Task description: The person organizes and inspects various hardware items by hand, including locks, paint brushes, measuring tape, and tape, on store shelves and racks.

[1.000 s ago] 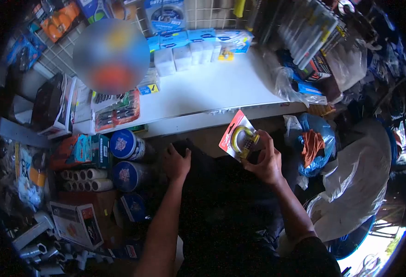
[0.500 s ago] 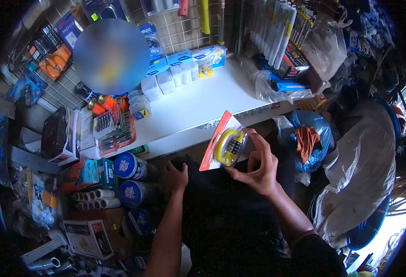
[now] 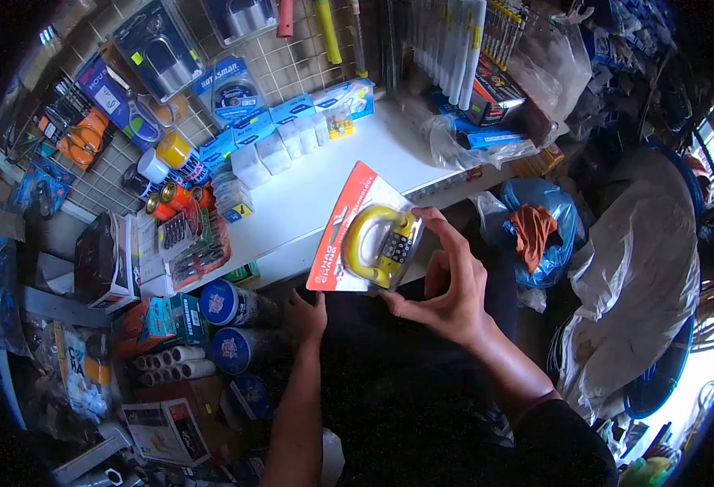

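Observation:
My right hand (image 3: 454,296) pinches the right edge of a packaged padlock (image 3: 373,252) between thumb and fingers, in front of the white shelf. The padlock has a yellow shackle and a dark block of small buttons or digits, under clear plastic on a red and white card marked HAO CHANG. Down to the left, my left hand (image 3: 307,318) holds nothing that I can see. Its thumb and fingers are apart, partly in shadow, close to a blue-lidded jar (image 3: 225,302).
A white shelf (image 3: 324,174) carries small boxes, spray cans (image 3: 180,154) and drill bit packs. Hanging on the wire grid are large packaged padlocks (image 3: 166,61). On the right sit a blue plastic bag (image 3: 564,235) with an orange cloth and a big pale sack (image 3: 633,276).
The padlock pack has moved left and turned so that its front and lettering face me more squarely. My left hand has barely shifted. The whole view has swung slightly.

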